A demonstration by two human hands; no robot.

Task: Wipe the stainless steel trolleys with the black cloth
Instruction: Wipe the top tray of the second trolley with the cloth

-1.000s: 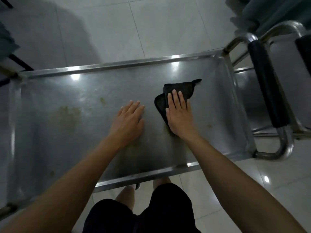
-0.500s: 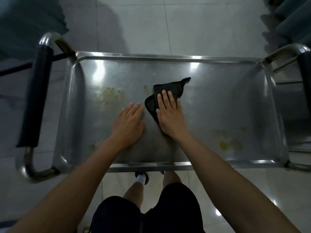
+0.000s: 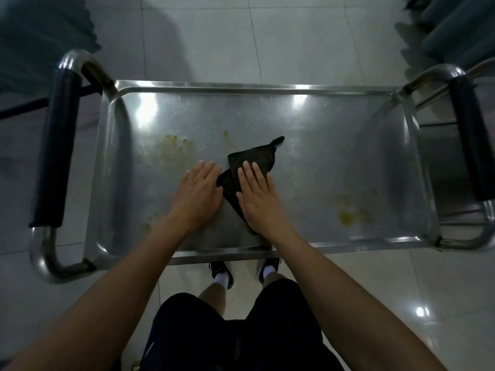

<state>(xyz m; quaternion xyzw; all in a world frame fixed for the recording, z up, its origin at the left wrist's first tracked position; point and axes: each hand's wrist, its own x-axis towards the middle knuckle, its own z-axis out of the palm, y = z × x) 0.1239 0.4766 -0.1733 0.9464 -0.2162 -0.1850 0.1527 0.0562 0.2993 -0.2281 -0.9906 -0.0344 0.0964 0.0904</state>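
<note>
We count one trolley tray (image 3: 334,124), one black cloth (image 3: 254,162) mid-tray under our flat, close-fingered right hand (image 3: 257,195), left hand (image 3: 198,194) flat beside it, and perhaps three yellowish stains (image 3: 351,216).

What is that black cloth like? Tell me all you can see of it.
The black cloth is a dark, soft-looking fabric, folded into a rough triangle with one pointed corner sticking up away from the person. It lies flat near the middle of the steel trolley top. The right hand presses on it with straight fingers; the left hand touches its left corner.
</note>
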